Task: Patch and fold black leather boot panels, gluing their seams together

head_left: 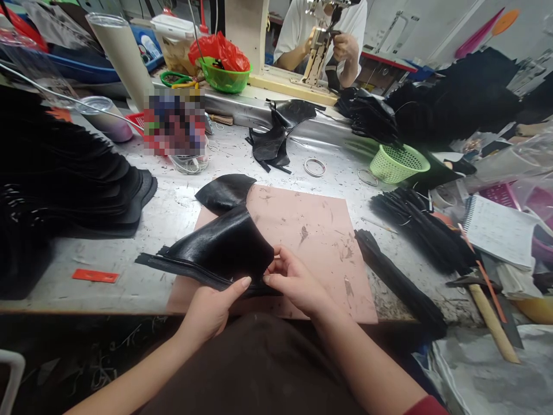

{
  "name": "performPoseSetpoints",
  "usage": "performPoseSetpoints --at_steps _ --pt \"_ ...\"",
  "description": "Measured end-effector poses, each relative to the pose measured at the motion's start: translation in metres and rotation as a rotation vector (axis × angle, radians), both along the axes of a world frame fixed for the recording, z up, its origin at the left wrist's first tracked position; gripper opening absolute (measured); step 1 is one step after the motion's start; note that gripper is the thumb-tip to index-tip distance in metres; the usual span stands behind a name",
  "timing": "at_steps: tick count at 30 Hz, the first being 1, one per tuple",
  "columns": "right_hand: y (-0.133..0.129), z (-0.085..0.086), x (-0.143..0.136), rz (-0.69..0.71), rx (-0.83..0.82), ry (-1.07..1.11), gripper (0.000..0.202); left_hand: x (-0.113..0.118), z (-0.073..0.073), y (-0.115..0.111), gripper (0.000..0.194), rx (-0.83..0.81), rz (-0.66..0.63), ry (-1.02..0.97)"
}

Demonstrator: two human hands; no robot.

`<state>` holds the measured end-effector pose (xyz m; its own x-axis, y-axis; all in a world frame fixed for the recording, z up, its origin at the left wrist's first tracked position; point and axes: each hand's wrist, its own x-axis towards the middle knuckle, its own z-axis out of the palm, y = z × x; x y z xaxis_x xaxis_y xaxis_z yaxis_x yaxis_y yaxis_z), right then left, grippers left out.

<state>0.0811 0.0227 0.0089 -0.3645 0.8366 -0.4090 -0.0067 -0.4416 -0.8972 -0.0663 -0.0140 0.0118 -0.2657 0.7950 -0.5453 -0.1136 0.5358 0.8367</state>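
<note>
A glossy black leather piece (220, 242) with a dark zipper (185, 266) along its near edge lies over a pinkish-tan board (302, 242). My left hand (211, 305) pinches the near edge, thumb on top and fingers hidden beneath. At the right end of the same edge, my right hand (294, 279) pinches the corner between thumb and curled fingers. Just behind it rests another black leather piece (227, 193), which touches or joins the first; I cannot tell which.
Stacked black pieces (95, 178) fill the left side. An orange strip (95, 276), a tape roll (315, 167) and a light-green basket (400, 163) sit around the board. Black zipper strips (401, 282), a notebook (499, 230) and a wooden-handled hammer (495, 323) are at right. A co-worker (319, 40) sits opposite.
</note>
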Motion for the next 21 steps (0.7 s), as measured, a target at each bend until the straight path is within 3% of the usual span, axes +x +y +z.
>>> performPoseSetpoints --at_steps 7,15,21 --pt "-0.001 0.004 0.0 -0.022 -0.01 0.032 0.03 -0.008 -0.008 0.0 0.037 -0.053 -0.147 0.076" --pt "-0.003 -0.001 0.0 0.009 0.005 0.197 0.028 -0.01 -0.006 0.0 0.025 -0.018 -0.221 0.234" --pt "-0.002 -0.008 -0.006 -0.022 0.128 -0.016 0.031 -0.008 -0.003 0.001 0.032 -0.129 -0.302 0.231"
